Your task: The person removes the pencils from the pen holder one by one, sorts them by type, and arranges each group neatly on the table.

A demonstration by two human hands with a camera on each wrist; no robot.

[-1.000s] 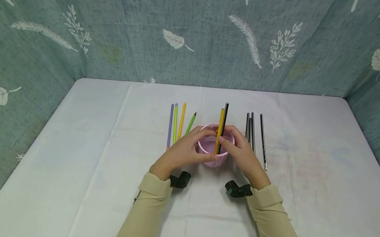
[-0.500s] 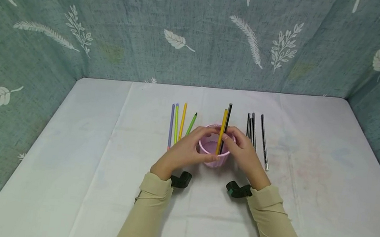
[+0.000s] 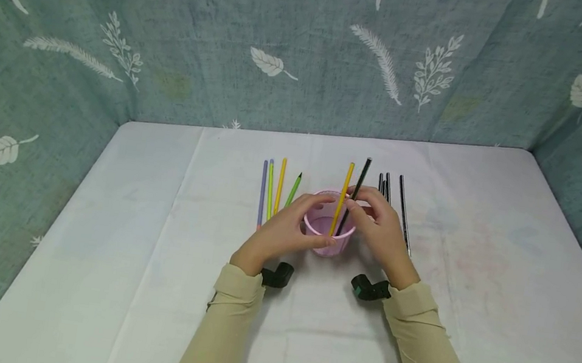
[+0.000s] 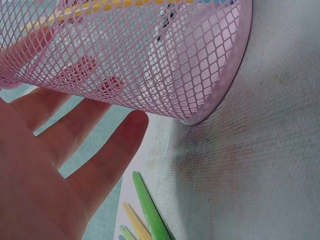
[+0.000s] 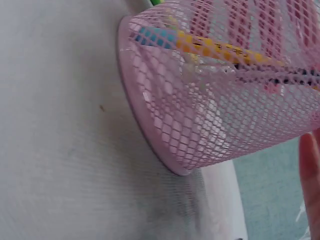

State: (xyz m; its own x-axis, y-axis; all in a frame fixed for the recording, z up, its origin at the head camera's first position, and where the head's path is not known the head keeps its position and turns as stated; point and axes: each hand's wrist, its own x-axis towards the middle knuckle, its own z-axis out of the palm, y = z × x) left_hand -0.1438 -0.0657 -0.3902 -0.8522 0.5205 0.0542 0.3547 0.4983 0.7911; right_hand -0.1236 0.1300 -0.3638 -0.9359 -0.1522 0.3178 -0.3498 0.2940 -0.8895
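A pink mesh pencil cup [image 3: 336, 249] stands upright on the white-covered table. My left hand [image 3: 284, 230] holds its left side, thumb along the near rim and fingers around the far side; the left wrist view shows those fingers against the mesh [image 4: 210, 60]. Inside leans a yellow pencil [image 3: 341, 197], its blue end [image 5: 157, 37] low in the cup in the right wrist view. Beside it a black pencil [image 3: 362, 175] tilts to the right, its lower part within the cup. My right hand [image 3: 381, 230] pinches this black pencil at the cup's right rim.
Left of the cup lie a purple pencil [image 3: 263, 190], a lime one [image 3: 270, 191], a yellow one [image 3: 281, 180] and a green one [image 3: 293, 189]. Several black pencils [image 3: 405, 209] lie to the right, partly behind my right hand. A leaf-patterned cloth [image 3: 301, 103] borders the table's back and sides.
The black pencil has swung from upright beside the yellow one to a rightward tilt, and my right hand has shifted right with it. The yellow pencil leans further right. My left hand stays in place.
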